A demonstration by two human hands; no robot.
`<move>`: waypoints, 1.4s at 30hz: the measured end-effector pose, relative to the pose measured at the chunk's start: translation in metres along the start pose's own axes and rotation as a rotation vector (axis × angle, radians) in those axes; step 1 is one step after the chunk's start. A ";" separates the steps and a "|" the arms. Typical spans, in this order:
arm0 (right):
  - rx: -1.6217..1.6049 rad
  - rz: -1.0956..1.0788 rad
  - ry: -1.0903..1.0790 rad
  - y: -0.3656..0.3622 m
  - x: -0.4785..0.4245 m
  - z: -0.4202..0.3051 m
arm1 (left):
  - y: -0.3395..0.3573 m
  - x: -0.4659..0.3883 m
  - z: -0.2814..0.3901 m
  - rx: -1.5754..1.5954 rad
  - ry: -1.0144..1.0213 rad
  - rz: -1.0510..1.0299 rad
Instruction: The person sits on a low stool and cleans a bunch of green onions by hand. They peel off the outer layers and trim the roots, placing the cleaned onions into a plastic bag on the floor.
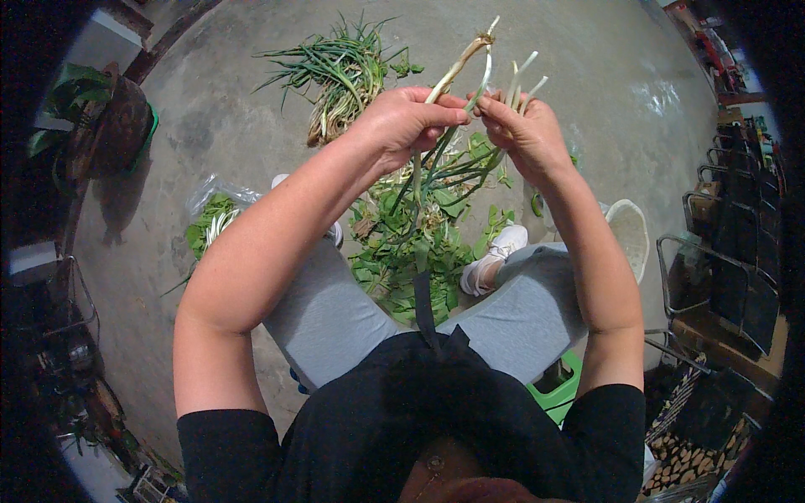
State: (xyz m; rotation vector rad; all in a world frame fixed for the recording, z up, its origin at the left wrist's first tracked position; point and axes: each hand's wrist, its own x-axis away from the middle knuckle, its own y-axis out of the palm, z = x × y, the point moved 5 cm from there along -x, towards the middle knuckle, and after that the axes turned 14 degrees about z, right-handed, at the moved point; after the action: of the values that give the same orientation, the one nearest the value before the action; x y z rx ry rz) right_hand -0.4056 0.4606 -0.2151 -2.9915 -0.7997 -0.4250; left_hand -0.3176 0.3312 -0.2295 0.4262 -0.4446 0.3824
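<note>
My left hand (421,119) grips a green onion (456,72) whose brown, rooty end points up and away. Several cleaned green onions (517,85) stick up white from my right hand (525,129), their green leaves hanging below toward the middle. Between my fingertips runs one thin onion stalk (487,69), pinched where the two hands almost meet. Below my hands a heap of green leaves and trimmings (409,270) covers the floor between my feet. Beyond my left hand lies a bunch of untrimmed green onions (352,75) with brownish root ends.
At my left, a clear plastic bag (217,192) lies by leafy greens and white stalks (217,223). A pale basin (629,232) stands beyond my right forearm. Part of a green plastic stool (560,390) shows under me. Folding chairs (710,270) line the right side; a large pot (119,126) stands far left.
</note>
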 end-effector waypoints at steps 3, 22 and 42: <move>-0.002 0.005 -0.001 -0.001 -0.002 0.002 | 0.000 0.000 0.000 -0.004 0.000 0.000; 0.038 0.035 -0.035 -0.002 -0.004 0.006 | -0.001 -0.001 0.002 -0.048 0.089 0.025; -0.224 0.040 0.010 -0.017 -0.014 -0.004 | 0.000 0.001 0.000 -0.057 -0.033 -0.063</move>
State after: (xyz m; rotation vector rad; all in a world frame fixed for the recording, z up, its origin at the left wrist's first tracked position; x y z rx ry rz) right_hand -0.4270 0.4677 -0.2156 -3.2001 -0.7362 -0.5628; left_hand -0.3170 0.3316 -0.2295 0.3904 -0.4722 0.3011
